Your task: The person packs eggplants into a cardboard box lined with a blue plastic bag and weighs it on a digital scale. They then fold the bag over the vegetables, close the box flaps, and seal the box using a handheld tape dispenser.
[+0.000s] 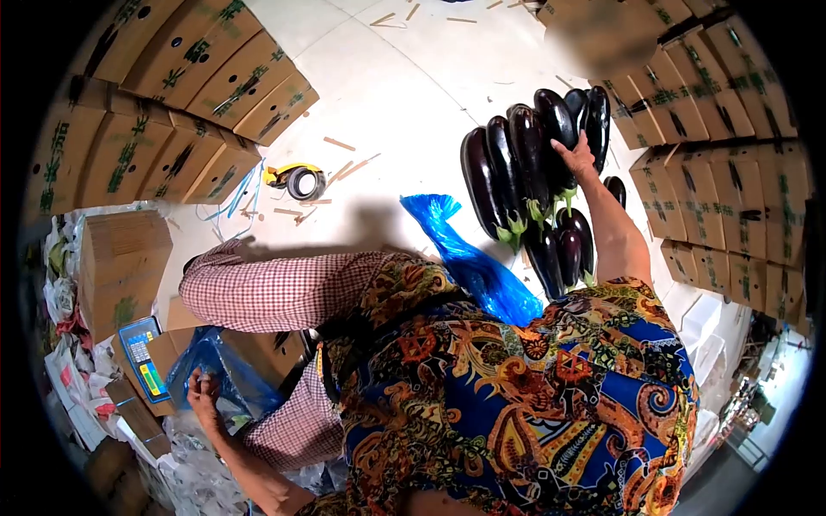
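Large dark eggplants (pixel 527 150) lie side by side on the pale floor, with smaller ones (pixel 570 249) below them. At the right side of this group my right hand (pixel 576 159) grips an eggplant (pixel 555 120), thumb and fingers on either side of it. My left hand (pixel 204 391) is at the lower left, fingers curled at the edge of a blue plastic bag (pixel 225 370) that lines an open cardboard box. A second blue bag (pixel 473 267) lies crumpled between my body and the eggplants.
Stacked cartons (pixel 206 77) rise at the upper left, and more (pixel 705 189) line the right. A yellow tape dispenser (pixel 301 181) lies on the floor among cardboard strips. Beside the lined box are a scale display (pixel 144 357) and crumpled clear plastic (pixel 194 456).
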Demonstrator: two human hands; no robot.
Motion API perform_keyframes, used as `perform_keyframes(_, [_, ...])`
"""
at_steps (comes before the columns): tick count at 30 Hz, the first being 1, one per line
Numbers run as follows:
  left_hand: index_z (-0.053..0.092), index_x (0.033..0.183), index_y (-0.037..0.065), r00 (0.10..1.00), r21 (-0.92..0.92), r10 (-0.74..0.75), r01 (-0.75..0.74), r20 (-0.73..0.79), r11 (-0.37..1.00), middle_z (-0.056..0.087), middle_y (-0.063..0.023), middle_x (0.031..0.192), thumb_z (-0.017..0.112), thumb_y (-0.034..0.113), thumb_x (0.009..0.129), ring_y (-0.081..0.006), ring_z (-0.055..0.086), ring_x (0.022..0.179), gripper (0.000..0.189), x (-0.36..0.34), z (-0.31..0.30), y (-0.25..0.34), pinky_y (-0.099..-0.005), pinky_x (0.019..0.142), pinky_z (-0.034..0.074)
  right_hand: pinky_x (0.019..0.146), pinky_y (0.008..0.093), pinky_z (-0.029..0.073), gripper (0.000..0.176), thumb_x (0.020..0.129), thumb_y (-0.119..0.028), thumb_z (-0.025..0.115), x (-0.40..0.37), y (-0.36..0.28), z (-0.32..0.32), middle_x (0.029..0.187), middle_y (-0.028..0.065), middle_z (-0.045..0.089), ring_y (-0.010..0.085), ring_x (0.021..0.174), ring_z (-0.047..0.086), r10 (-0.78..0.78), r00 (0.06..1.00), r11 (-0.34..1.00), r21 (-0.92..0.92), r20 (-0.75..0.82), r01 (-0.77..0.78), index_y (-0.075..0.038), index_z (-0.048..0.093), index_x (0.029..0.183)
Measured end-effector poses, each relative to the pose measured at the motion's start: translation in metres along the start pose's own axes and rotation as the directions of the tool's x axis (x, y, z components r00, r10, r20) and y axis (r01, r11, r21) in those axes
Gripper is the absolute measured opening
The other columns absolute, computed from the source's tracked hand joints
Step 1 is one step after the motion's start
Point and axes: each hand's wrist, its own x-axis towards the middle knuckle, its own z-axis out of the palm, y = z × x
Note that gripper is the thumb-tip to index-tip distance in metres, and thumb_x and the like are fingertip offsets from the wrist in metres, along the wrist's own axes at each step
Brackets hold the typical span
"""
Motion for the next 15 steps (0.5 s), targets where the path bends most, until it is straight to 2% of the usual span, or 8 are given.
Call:
perform_keyframes(2, [0.051, 0.126, 0.003, 0.999, -0.026, 0.040, -0.040, -0.022, 0.999, 0.060, -0.0010, 0.085, 0.064, 0.021, 0.088, -0.0089, 0.055, 0.069, 0.044, -0.002, 0.000, 0.011, -0.0214, 0.060, 0.045, 0.101, 0.0515, 0.038, 0.097, 0.071, -0.057, 0.073, -0.018, -0.034, -0.006, 0.135, 0.0207, 0.049, 0.0394, 0.122, 0.049, 0.042, 0.985, 0.978, -0.193, -0.166, -0.074, -0.010, 0.031, 0.144])
perform_keyframes(5, [0.053, 0.127, 0.004, 0.997, -0.036, 0.080, -0.081, -0.013, 0.996, 0.062, -0.0019, 0.093, 0.061, 0.024, 0.090, -0.0103, 0.056, 0.076, 0.043, 0.013, -0.029, -0.021, -0.0228, 0.067, 0.047, 0.099, 0.0524, 0.039, 0.074, 0.073, -0.050, 0.069, -0.011, -0.061, -0.006, 0.130, 0.0165, 0.053, 0.0397, 0.121, 0.049, 0.069, 0.858, 0.988, -0.085, -0.509, -0.130, -0.010, 0.048, 0.132])
perform_keyframes(6, [0.054, 0.123, 0.003, 0.986, -0.054, 0.109, -0.117, -0.125, 0.992, 0.053, 0.0024, 0.080, 0.059, 0.021, 0.092, -0.0073, 0.044, 0.066, 0.036, -0.008, -0.013, -0.007, -0.0218, 0.059, 0.037, 0.097, 0.0478, 0.042, 0.065, 0.074, -0.046, 0.069, -0.037, -0.092, -0.018, 0.122, 0.0179, 0.059, 0.0379, 0.117, 0.052, -0.183, 0.865, 0.982, -0.128, -0.467, 0.139, -0.008, 0.056, 0.124])
perform_keyframes(7, [0.055, 0.127, 0.006, 0.999, 0.055, 0.049, -0.048, -0.021, 0.997, 0.063, -0.0014, 0.101, 0.061, 0.025, 0.090, -0.0115, 0.058, 0.083, 0.042, -0.005, -0.044, -0.030, -0.0228, 0.070, 0.046, 0.093, 0.0433, 0.045, 0.052, 0.079, -0.038, 0.065, -0.065, -0.134, -0.030, 0.111, 0.0194, 0.065, 0.0379, 0.112, 0.056, -0.236, 0.926, 0.968, -0.159, -0.295, 0.196, -0.005, 0.059, 0.120])
perform_keyframes(10, [0.057, 0.124, 0.006, 0.975, -0.010, 0.093, -0.097, -0.203, 0.995, 0.065, -0.0046, 0.093, 0.063, 0.027, 0.089, -0.0112, 0.058, 0.077, 0.041, -0.046, -0.073, -0.026, -0.0234, 0.067, 0.047, 0.088, 0.0315, 0.048, 0.038, 0.092, -0.018, 0.060, -0.031, -0.186, 0.017, 0.118, 0.0141, 0.062, 0.0209, 0.111, 0.059, -0.573, 0.776, 0.718, 0.294, -0.265, 0.631, -0.002, 0.055, 0.126])
perform_keyframes(12, [0.054, 0.127, 0.004, 0.977, 0.027, 0.044, -0.039, -0.207, 0.999, 0.064, -0.0062, 0.104, 0.063, 0.025, 0.090, -0.0151, 0.060, 0.092, 0.043, -0.056, -0.124, -0.080, -0.0261, 0.076, 0.048, 0.090, 0.0336, 0.047, 0.041, 0.093, -0.026, 0.061, -0.131, -0.285, 0.017, 0.124, 0.0135, 0.059, 0.0222, 0.112, 0.058, -0.683, 0.729, 0.571, 0.584, -0.054, 0.578, -0.003, 0.056, 0.126])
perform_keyframes(14, [0.057, 0.122, 0.002, 0.943, 0.015, 0.027, -0.023, -0.333, 1.000, 0.065, -0.0065, 0.102, 0.062, 0.025, 0.090, -0.0141, 0.059, 0.091, 0.040, -0.081, -0.144, -0.113, -0.0289, 0.076, 0.048, 0.091, 0.0352, 0.046, 0.039, 0.094, -0.028, 0.059, -0.251, -0.372, 0.013, 0.123, 0.0103, 0.060, 0.0218, 0.112, 0.058, -0.840, 0.540, 0.463, 0.585, 0.049, 0.666, -0.005, 0.057, 0.126])
perform_keyframes(15, [0.058, 0.120, 0.002, 0.912, 0.092, 0.153, -0.127, -0.381, 0.988, 0.065, -0.0086, 0.105, 0.063, 0.026, 0.089, -0.0164, 0.061, 0.094, 0.040, -0.076, -0.164, -0.179, -0.0309, 0.080, 0.048, 0.092, 0.0328, 0.043, 0.036, 0.095, -0.028, 0.058, -0.318, -0.409, 0.011, 0.122, 0.0063, 0.061, 0.0192, 0.112, 0.057, -0.882, 0.458, 0.434, 0.575, 0.113, 0.694, -0.006, 0.059, 0.124])
